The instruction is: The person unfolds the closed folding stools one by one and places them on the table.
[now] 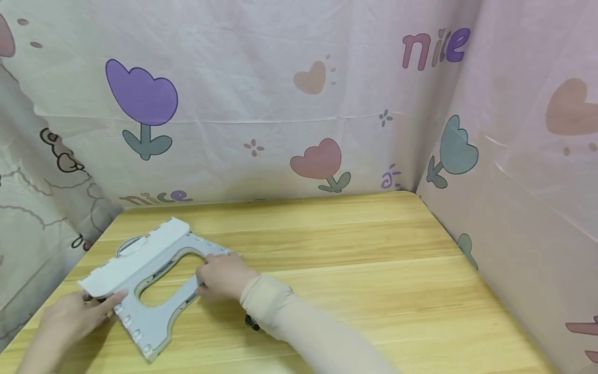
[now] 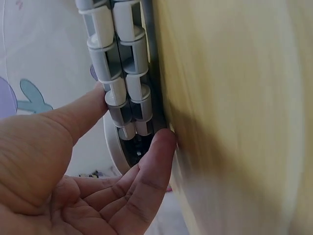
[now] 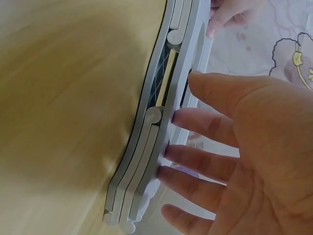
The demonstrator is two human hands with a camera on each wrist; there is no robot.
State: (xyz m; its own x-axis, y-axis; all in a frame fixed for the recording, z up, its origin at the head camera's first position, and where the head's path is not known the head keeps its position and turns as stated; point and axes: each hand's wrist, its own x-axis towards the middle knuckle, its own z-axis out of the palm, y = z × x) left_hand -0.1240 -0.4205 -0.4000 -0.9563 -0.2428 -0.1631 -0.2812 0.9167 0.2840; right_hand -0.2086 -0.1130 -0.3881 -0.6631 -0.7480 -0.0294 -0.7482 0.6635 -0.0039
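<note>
A grey and white plastic folding stool point(image 1: 159, 311), folded flat, lies slanted at the left of the wooden table, its white panel toward the upper left. My left hand point(image 1: 70, 317) grips its near left corner, thumb on top; the left wrist view shows the thumb on the hinged edge point(image 2: 115, 93) and the fingers point(image 2: 156, 166) beside the underside. On the opposite side, my right hand point(image 1: 229, 278) rests on the grey frame by the oval opening. Seen from the right wrist, its extended fingers point(image 3: 200, 161) touch the frame's face point(image 3: 168, 127).
The wooden table point(image 1: 364, 259) extends right from the stool. Behind it and along both sides hangs a pale curtain point(image 1: 233, 93) printed with flowers, hearts and letters. A small dark item point(image 1: 252, 323) sits at my right wrist.
</note>
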